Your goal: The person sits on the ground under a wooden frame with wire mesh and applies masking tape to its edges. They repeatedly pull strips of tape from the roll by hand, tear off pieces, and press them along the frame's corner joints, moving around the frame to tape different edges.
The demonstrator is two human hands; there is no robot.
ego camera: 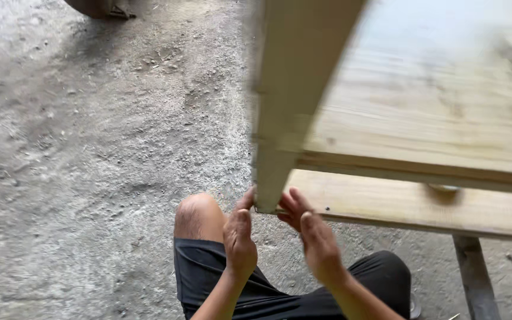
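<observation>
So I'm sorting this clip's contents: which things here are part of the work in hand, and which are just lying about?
In hand:
- left hand and right hand, at the wooden leg's lower end
- wooden leg
- wooden board
- lower plank

Lying about:
- dark object, top edge
- metal post
- concrete floor

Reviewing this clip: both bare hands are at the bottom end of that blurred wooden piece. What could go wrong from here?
1. The wooden piece is motion-blurred and gripped only at its lower end by the left hand and right hand; it might slip or swing.
2. Bare fingers sit right beside the plank edge, so a pinch or splinter seems possible.
3. The bare knee lies just below, so a dropped end could strike it.
</observation>
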